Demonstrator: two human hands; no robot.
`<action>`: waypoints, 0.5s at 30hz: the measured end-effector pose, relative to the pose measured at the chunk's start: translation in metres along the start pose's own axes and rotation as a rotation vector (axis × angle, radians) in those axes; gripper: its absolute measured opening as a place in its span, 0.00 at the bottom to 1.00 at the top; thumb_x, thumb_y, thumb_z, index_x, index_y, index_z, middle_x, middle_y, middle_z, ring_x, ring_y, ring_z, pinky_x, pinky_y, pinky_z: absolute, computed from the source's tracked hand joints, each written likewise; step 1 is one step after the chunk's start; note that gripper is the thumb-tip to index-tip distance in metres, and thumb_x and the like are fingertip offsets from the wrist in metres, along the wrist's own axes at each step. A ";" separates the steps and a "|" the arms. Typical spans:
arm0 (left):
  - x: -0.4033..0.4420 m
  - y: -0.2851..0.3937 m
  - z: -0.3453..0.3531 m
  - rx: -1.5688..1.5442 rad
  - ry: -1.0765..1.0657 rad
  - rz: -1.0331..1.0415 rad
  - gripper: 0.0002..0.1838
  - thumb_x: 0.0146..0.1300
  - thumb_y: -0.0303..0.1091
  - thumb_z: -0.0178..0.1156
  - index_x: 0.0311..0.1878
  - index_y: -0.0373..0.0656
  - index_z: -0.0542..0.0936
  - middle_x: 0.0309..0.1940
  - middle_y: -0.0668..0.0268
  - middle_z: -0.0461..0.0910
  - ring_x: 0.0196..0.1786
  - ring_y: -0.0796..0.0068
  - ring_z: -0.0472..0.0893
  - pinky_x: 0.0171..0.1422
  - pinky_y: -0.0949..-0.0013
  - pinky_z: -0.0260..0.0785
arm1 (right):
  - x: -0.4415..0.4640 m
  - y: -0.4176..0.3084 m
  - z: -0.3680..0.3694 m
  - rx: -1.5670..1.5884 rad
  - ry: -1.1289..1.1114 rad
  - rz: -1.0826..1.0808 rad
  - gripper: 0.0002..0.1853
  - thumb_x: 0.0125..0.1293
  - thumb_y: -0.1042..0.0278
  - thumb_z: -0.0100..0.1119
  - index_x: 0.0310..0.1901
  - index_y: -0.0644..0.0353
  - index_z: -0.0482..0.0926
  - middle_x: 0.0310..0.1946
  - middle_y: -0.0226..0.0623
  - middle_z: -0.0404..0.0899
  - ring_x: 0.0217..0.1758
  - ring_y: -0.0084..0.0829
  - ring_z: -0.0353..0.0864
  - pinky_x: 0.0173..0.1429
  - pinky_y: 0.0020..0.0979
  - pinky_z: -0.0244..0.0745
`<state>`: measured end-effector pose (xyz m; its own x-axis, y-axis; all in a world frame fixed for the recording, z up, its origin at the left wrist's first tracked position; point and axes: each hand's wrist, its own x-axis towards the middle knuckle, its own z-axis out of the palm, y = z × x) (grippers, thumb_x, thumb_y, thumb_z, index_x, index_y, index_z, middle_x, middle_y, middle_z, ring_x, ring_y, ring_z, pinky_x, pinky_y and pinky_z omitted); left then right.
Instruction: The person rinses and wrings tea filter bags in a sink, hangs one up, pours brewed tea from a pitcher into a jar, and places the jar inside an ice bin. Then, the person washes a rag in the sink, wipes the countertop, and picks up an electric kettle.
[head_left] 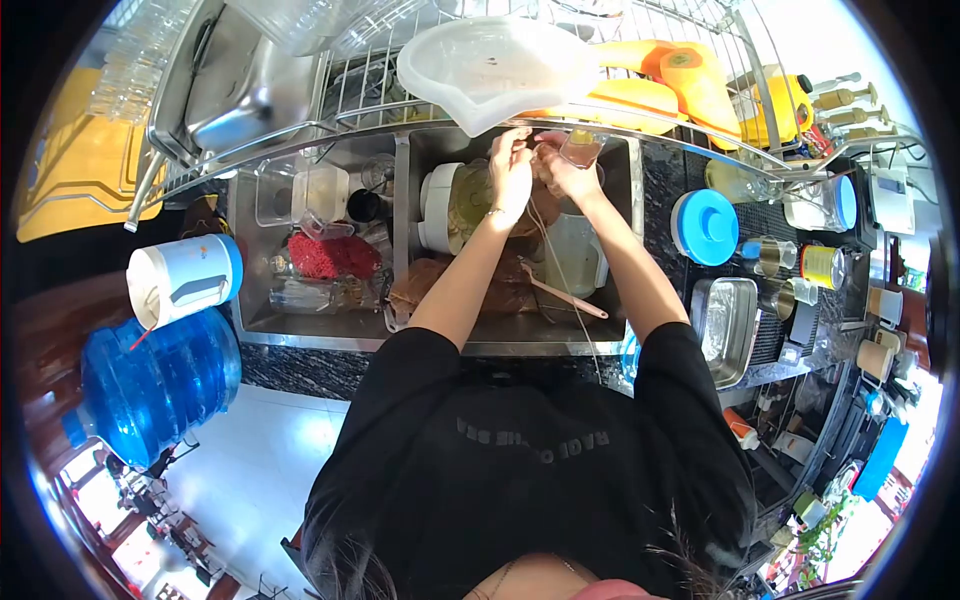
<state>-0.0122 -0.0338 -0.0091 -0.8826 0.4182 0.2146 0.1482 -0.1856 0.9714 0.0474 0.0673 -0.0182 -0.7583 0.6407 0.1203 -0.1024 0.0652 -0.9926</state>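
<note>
Both my hands are over the far side of the sink's right basin. My right hand is closed around a small clear glass with a yellowish tint. Beside it, my left hand has its fingers curled at the basin's back edge; what they hold, if anything, is hidden. Below my hands lie a white container, a clear pitcher and a long pinkish handle. A thin pale cord runs down from near my hands across the basin.
A wire rack above the sink bears a white translucent basin and orange-yellow plastic pieces. The left basin holds a red mesh cloth and clear containers. A blue-lidded tub and metal tray stand on the right counter.
</note>
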 end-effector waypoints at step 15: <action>-0.014 0.020 0.005 0.392 0.031 0.247 0.11 0.47 0.27 0.63 0.37 0.39 0.79 0.33 0.63 0.78 0.36 0.73 0.75 0.38 0.77 0.66 | -0.031 -0.043 -0.022 0.040 0.009 0.545 0.09 0.49 0.80 0.54 0.35 0.64 0.78 0.23 0.34 0.76 0.20 0.22 0.71 0.24 0.17 0.66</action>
<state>0.0053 -0.0388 0.0075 -0.8120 0.3754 0.4470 0.5077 0.0765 0.8581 0.0899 0.0617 0.0204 -0.7031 0.5799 -0.4116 0.2792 -0.3073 -0.9098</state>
